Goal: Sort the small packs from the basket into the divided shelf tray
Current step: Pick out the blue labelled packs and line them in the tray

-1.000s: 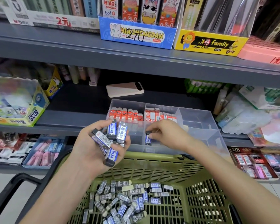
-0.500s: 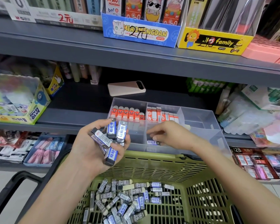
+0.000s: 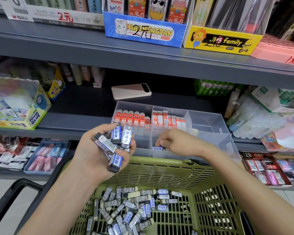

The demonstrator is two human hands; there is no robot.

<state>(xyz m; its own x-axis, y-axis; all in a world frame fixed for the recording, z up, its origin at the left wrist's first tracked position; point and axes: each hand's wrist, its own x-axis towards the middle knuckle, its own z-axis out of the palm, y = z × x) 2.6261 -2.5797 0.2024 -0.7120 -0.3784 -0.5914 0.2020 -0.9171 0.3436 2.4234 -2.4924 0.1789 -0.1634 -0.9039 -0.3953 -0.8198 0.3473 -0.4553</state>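
The left hand was raised palm-up at 7 o'clock of the clear divided tray. Its fingers were curled round a bundle of blue-and-grey eraser packs, one with its barcode facing up.

The right hand reached into the tray's front middle compartment, fingers curled downward over a single pack that lay flat on the compartment floor. Whether the thumb and fingertips pinched that pack or only hovered at it could not be determined.

The back-left compartment held a row of upright red erasers printed with faces. The back-middle compartment held red-and-white packs with barcodes.

The green basket stood at 6 o'clock of the tray and contained loose packs, several marked "2B".

A beige phone lay at 12 o'clock of the tray.

On the upper shelf, a blue display box read "MIAOMENGDAN" and "36PCS", overwritten by hand with "2元". At its 3 o'clock, a yellow box read "family". At 9 o'clock of the tray, a carton read "POWER GLUE".
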